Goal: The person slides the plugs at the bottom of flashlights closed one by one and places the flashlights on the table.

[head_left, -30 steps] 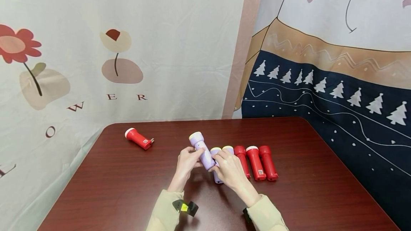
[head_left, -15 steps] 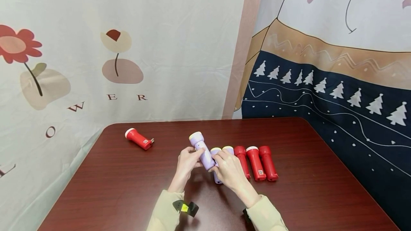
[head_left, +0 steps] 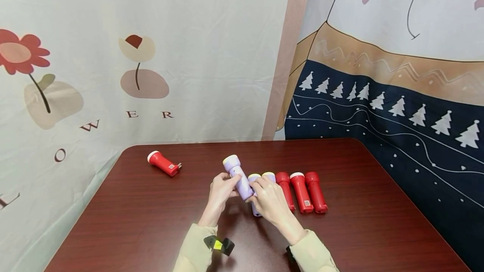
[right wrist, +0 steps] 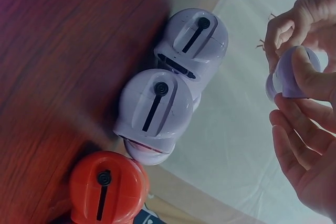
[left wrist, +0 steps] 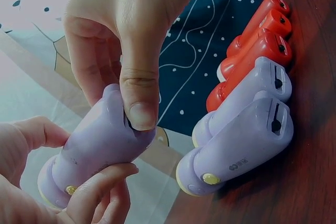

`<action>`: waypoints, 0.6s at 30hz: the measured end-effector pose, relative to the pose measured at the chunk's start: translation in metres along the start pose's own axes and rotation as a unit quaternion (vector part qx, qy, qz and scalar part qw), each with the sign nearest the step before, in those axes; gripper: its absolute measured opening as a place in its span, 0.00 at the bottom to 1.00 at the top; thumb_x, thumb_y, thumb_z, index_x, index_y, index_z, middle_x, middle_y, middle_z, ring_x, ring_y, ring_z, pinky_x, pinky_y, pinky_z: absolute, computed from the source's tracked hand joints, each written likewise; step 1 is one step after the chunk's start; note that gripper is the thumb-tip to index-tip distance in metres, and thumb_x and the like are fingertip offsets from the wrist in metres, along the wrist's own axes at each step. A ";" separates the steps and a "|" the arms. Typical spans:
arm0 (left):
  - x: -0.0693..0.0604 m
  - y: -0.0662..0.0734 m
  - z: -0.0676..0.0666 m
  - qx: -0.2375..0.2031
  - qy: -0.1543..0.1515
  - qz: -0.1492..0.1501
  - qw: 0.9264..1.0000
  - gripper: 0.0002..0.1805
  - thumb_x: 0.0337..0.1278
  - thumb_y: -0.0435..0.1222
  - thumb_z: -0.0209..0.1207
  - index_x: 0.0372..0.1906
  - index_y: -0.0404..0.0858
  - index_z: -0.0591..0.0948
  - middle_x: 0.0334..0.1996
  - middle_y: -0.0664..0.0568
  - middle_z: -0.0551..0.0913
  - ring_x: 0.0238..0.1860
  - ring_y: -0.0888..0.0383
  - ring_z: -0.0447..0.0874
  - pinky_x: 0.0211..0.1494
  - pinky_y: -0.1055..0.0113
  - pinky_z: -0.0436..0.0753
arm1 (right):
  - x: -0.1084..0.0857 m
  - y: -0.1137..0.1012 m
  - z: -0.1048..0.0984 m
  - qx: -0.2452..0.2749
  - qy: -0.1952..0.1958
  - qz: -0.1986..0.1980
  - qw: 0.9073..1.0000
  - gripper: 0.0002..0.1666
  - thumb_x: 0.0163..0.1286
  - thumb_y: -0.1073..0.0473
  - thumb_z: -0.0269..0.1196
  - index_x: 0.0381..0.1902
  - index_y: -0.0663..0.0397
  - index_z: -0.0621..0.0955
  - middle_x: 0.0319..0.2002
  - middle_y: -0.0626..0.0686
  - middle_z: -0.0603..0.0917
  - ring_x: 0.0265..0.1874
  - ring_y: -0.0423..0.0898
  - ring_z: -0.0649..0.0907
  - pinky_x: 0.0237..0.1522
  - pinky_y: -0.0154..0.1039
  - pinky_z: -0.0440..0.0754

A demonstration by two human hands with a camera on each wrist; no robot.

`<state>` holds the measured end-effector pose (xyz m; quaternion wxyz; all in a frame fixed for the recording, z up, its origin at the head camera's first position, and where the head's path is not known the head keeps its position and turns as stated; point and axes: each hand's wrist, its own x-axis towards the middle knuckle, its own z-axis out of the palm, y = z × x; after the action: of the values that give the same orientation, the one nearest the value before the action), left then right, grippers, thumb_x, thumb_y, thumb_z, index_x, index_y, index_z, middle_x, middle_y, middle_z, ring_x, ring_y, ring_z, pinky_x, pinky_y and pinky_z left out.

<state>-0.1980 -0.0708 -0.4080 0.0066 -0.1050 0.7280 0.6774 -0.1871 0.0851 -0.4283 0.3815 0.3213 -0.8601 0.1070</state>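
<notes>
Both hands hold a lilac flashlight [head_left: 237, 176] above the table, tilted with its wide head up and to the left. The left hand [head_left: 220, 190] grips its body, thumb on one side and fingers on the other. At the tail end, the right hand [head_left: 271, 200] pinches it, and in the left wrist view the right thumb [left wrist: 142, 98] lies over the slot there. What is under that thumb is hidden. Just behind the right hand stand two more lilac flashlights [left wrist: 236, 150], partly covered by it in the head view.
Three red flashlights [head_left: 301, 192] continue the row to the right. Another red flashlight [head_left: 162, 163] lies apart at the back left, with metal plug prongs [head_left: 179, 165] sticking out of its tail. The brown table [head_left: 132, 230] ends at printed cloth hangings [head_left: 211, 74].
</notes>
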 end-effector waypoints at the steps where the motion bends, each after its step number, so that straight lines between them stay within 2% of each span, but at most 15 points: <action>1: 0.000 0.000 0.000 0.002 0.000 0.001 1.000 0.25 0.53 0.38 0.61 0.51 0.23 0.74 0.42 0.32 0.83 0.30 0.56 0.85 0.40 0.54 0.85 | 0.000 0.000 0.000 0.000 0.000 -0.001 1.000 0.23 0.39 0.57 0.78 0.35 0.54 0.83 0.32 0.47 0.84 0.30 0.42 0.77 0.29 0.33 0.79; 9: 0.005 -0.006 -0.002 0.030 0.007 0.011 0.999 0.24 0.48 0.39 0.62 0.47 0.25 0.76 0.41 0.34 0.84 0.25 0.56 0.86 0.35 0.56 0.86 | -0.002 0.003 0.002 0.008 -0.032 0.003 0.999 0.25 0.41 0.52 0.78 0.37 0.54 0.83 0.35 0.48 0.84 0.33 0.43 0.79 0.34 0.34 0.80; 14: 0.009 -0.007 -0.004 0.028 -0.004 0.010 1.000 0.23 0.49 0.38 0.62 0.46 0.23 0.76 0.36 0.34 0.85 0.25 0.55 0.86 0.37 0.53 0.85 | -0.001 0.003 0.001 0.019 -0.084 0.026 0.996 0.29 0.43 0.44 0.76 0.41 0.52 0.83 0.37 0.48 0.83 0.35 0.43 0.80 0.35 0.34 0.81; 18: 0.011 -0.011 -0.004 0.054 -0.008 0.016 0.998 0.23 0.47 0.37 0.64 0.45 0.23 0.77 0.37 0.33 0.85 0.25 0.53 0.87 0.34 0.56 0.86 | -0.002 0.002 0.002 0.016 -0.129 0.044 0.991 0.33 0.44 0.39 0.75 0.43 0.52 0.82 0.38 0.48 0.82 0.36 0.43 0.80 0.36 0.35 0.82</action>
<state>-0.2068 -0.0774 -0.4200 0.0075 -0.0877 0.7649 0.6381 -0.1892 0.0867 -0.4310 0.2571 0.3006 -0.9135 0.0955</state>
